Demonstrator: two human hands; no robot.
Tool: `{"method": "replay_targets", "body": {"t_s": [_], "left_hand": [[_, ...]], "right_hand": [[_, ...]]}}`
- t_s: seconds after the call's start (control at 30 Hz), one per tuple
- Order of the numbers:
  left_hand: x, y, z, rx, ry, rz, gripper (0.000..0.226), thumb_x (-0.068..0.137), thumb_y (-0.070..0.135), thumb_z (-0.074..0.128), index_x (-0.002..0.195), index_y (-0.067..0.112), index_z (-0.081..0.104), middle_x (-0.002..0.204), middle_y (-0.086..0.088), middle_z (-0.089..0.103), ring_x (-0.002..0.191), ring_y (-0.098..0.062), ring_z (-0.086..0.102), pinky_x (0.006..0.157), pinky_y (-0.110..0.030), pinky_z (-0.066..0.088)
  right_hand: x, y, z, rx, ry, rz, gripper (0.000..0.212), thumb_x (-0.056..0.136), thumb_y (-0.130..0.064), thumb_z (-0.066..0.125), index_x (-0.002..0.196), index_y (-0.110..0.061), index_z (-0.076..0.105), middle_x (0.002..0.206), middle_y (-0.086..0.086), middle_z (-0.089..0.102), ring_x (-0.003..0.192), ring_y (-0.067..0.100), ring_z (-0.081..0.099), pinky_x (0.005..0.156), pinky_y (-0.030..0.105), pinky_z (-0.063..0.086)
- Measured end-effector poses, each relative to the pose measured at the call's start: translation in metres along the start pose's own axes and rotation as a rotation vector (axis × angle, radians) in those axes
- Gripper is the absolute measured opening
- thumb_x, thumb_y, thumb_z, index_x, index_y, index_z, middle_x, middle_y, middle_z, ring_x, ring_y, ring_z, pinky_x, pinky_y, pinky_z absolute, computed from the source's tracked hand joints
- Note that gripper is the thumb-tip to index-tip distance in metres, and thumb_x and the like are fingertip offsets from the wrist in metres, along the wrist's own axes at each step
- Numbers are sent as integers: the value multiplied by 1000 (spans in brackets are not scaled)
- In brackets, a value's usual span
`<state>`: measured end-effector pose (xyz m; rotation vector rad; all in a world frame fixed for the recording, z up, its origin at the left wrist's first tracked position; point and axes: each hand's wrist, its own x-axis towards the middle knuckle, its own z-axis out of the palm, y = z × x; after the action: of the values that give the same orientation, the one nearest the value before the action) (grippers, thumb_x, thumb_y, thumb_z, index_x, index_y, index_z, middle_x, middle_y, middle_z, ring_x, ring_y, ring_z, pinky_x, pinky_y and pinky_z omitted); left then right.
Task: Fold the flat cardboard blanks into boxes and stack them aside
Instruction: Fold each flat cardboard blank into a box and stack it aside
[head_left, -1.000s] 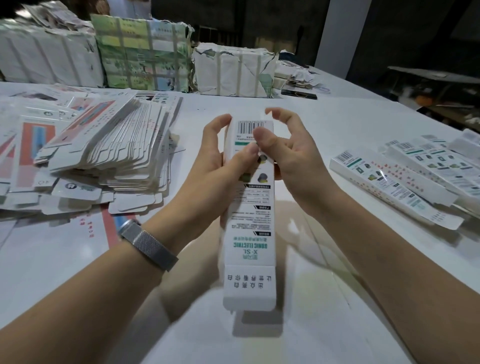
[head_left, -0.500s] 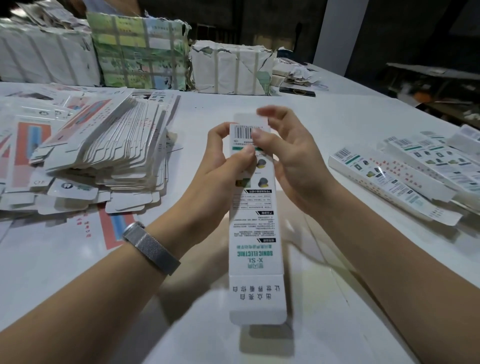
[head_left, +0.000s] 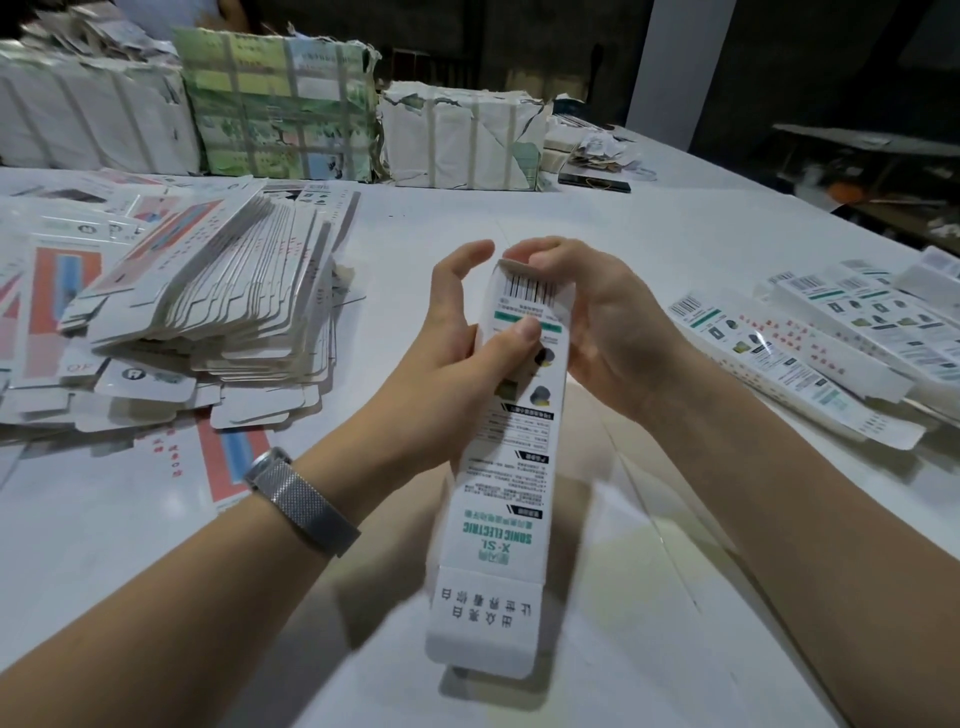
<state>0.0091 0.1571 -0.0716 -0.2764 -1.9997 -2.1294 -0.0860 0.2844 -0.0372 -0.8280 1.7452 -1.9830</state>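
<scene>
Up off the white table (head_left: 649, 270), the long white toothbrush box (head_left: 511, 467) sits between both hands, barcode end away from the camera and the open bottom flap (head_left: 480, 623) hanging toward it. The left hand (head_left: 447, 353) is clamped on the box, thumb pressed flat over the green stripe with the fingers curved up beside the carton's left edge. The right hand (head_left: 597, 317) curls around the far end, fingertips hooked over the top flap (head_left: 511, 267) as if bending it down to tuck. Here is the risk: that flap looks only partly bent, and if the fingers push off-centre, the tab could crease or jam outside the slot instead of sliding in. Squeeze too hard with the left thumb and the thin wall may buckle. The loose bottom flap could also catch on the table. To the left waits the fanned stack of flat blanks (head_left: 218, 306); to the right lie the finished boxes (head_left: 810, 353), well apart from the hands.
</scene>
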Motion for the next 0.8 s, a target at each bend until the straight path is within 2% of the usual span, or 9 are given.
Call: {"method": "replay_targets", "body": {"t_s": [0.1,0.23,0.4,0.47,0.53,0.63,0.8], "left_hand": [[-2,2,-2,-8,-27,5,61,95,29,53,144,39,18,79,-1,73,63,-14,68,58,-26,54],[-1,4,-2,-25,-32,-4,62,92,32,54,144,40,21,82,-4,72,65,-17,67,59,-29,54],[-2,4,-3,-6,-70,16,67,93,29,53,149,40,19,81,0,72,62,-12,66,57,-25,53],[-2,3,-3,0,-87,21,69,94,28,53,152,41,17,82,1,73,63,-10,66,57,-23,53],[-2,3,-4,2,-87,24,70,95,27,53,152,42,16,83,2,73,64,-10,67,58,-23,53],[-2,4,-6,-19,-66,20,65,95,28,54,150,42,23,90,-3,73,69,-13,67,60,-26,54],[-2,6,-8,-97,-42,32,44,99,22,51,138,34,35,94,-12,69,67,-17,65,56,-27,53]], "right_hand": [[-1,-3,-2,2,-17,-15,17,92,-3,53,85,-9,67,77,7,65,79,24,62,69,33,54],[-1,-4,-1,2,64,-94,18,90,4,58,76,-5,65,67,5,67,70,21,65,68,33,55],[0,-3,0,-63,169,-171,22,91,1,60,70,-5,64,65,4,67,76,31,60,77,48,45],[-1,-4,-2,-85,163,-175,21,92,0,60,71,-5,64,65,3,67,74,27,63,76,46,47],[-1,-5,-5,-97,130,-175,20,92,-1,60,72,-5,64,66,3,68,70,22,65,71,39,51],[-1,-7,-8,-99,54,-150,19,93,-4,59,75,-6,67,70,4,69,71,19,66,65,30,54],[-2,-7,-14,-153,-1,-121,22,96,-21,57,86,-10,74,80,5,70,85,24,65,80,49,46]]}}
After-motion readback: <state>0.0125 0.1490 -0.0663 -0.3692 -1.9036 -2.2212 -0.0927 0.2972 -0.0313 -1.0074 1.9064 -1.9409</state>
